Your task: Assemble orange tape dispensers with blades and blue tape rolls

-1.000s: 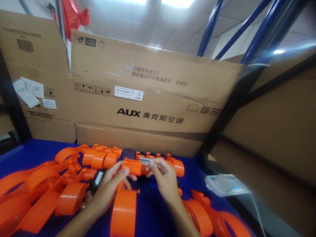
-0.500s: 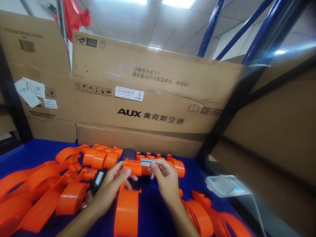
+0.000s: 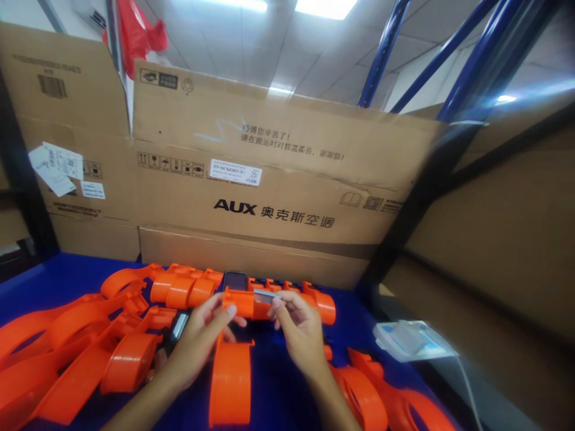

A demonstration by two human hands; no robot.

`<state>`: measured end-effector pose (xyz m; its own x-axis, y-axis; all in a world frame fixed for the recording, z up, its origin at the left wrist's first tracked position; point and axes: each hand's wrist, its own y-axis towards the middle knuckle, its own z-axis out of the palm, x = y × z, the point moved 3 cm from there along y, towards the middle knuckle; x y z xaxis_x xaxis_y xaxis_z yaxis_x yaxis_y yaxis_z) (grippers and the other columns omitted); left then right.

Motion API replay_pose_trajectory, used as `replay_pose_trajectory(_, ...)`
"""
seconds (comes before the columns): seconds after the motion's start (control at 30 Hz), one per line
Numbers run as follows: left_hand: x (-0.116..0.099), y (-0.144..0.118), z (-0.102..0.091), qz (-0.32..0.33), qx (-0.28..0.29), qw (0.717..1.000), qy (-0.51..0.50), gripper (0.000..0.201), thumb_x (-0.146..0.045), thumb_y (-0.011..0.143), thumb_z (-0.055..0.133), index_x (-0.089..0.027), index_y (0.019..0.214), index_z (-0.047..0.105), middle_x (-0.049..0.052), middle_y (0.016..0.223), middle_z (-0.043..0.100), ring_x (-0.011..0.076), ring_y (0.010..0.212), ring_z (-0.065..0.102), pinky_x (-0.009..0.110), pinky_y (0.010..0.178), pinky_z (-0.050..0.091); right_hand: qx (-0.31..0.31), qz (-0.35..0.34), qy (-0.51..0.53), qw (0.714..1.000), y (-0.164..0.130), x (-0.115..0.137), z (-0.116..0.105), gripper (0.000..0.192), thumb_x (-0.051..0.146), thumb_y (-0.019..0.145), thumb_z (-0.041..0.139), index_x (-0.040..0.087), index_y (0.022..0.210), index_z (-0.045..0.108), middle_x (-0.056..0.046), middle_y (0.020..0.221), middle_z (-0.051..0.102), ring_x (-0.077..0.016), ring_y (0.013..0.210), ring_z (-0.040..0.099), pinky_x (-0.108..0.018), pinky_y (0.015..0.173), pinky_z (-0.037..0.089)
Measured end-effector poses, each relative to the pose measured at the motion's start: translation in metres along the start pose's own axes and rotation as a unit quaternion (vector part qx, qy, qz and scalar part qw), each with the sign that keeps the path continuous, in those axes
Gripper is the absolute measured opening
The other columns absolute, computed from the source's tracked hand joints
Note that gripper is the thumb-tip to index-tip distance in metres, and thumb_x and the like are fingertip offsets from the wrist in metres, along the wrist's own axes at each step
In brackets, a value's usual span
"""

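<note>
- Left hand (image 3: pixel 202 332): thumb and fingers closed on an orange holder (image 3: pixel 240 303), held over the middle of the table.
- Right hand (image 3: pixel 300 326): a silver strip (image 3: pixel 266 294) pinched between thumb and fingers, roughly level.
- Strip's left end is at the holder's right end; can't tell if they touch.
- Orange band (image 3: pixel 230 383) below left hand, near the holder; can't tell if joined to it.
- Black object (image 3: pixel 179 327) with a shiny top, just beside left wrist, partly hidden.
- Dark flat device (image 3: pixel 235 280) behind the holder, between two rows of orange parts: left row (image 3: pixel 179 289), right row (image 3: pixel 324 305).
- More orange loops at left (image 3: pixel 74 374), others at lower right (image 3: pixel 366 395).
- Blue tabletop (image 3: pixel 274 383) under everything orange.
- Clear plastic case (image 3: pixel 411 341) off to the right, white cable (image 3: pixel 469 389) running down beside it.
- Cardboard panel (image 3: pixel 278 185) upright behind, printed AUX.
</note>
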<state>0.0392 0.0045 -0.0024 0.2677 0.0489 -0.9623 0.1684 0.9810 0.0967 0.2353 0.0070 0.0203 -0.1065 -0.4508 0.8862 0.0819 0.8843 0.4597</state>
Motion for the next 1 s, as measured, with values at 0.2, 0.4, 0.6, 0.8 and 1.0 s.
replay_pose_trajectory(0.2,0.001,0.000,0.000,-0.001,0.030,0.999,0.016,0.043,-0.048,0.087,0.066,-0.018,0.118,0.063,0.010,0.097,0.076,0.0117,0.058,0.061,0.022,0.057,0.043,0.041,0.016,0.007,0.999,0.000,0.003,0.002,0.029,0.049,0.089,0.067,0.020,0.086,0.064,0.000,0.066,0.065,-0.0122,0.053,0.055,-0.023,0.050,0.044)
replay_pose_trajectory(0.4,0.005,0.001,0.001,0.000,0.035,0.999,0.037,0.050,-0.050,0.085,0.067,-0.018,0.122,0.062,0.010,0.094,0.077,0.0136,0.057,0.063,0.024,0.057,0.044,0.063,0.037,0.007,0.997,-0.002,-0.001,0.008,0.028,0.046,0.090,0.067,0.019,0.085,0.064,0.001,0.065,0.063,-0.0119,0.055,0.055,-0.022,0.051,0.043)
replay_pose_trajectory(0.6,0.008,0.002,0.000,-0.002,0.026,0.999,0.027,0.048,-0.050,0.086,0.066,-0.019,0.122,0.059,0.009,0.097,0.076,0.0120,0.057,0.061,0.023,0.057,0.044,0.025,0.047,0.017,0.998,0.003,-0.006,0.005,0.029,0.046,0.084,0.073,0.018,0.092,0.068,-0.001,0.074,0.064,-0.0118,0.057,0.054,-0.021,0.048,0.044)
replay_pose_trajectory(0.8,0.005,0.005,-0.005,-0.002,0.000,1.000,0.020,0.044,-0.050,0.087,0.065,-0.020,0.120,0.060,0.008,0.101,0.074,0.0108,0.059,0.059,0.023,0.058,0.044,-0.010,0.028,-0.004,1.000,0.008,-0.005,-0.005,0.028,0.044,0.083,0.072,0.018,0.091,0.076,-0.001,0.069,0.064,-0.0112,0.053,0.053,-0.023,0.049,0.045)
replay_pose_trajectory(1.0,0.004,0.006,-0.005,0.002,0.003,0.999,0.033,0.044,-0.049,0.087,0.066,-0.019,0.118,0.062,0.009,0.100,0.075,0.0112,0.058,0.059,0.023,0.058,0.044,0.019,0.023,0.006,1.000,0.005,-0.003,0.000,0.023,0.041,0.084,0.072,0.019,0.088,0.077,-0.002,0.073,0.066,-0.0108,0.053,0.053,-0.023,0.048,0.044)
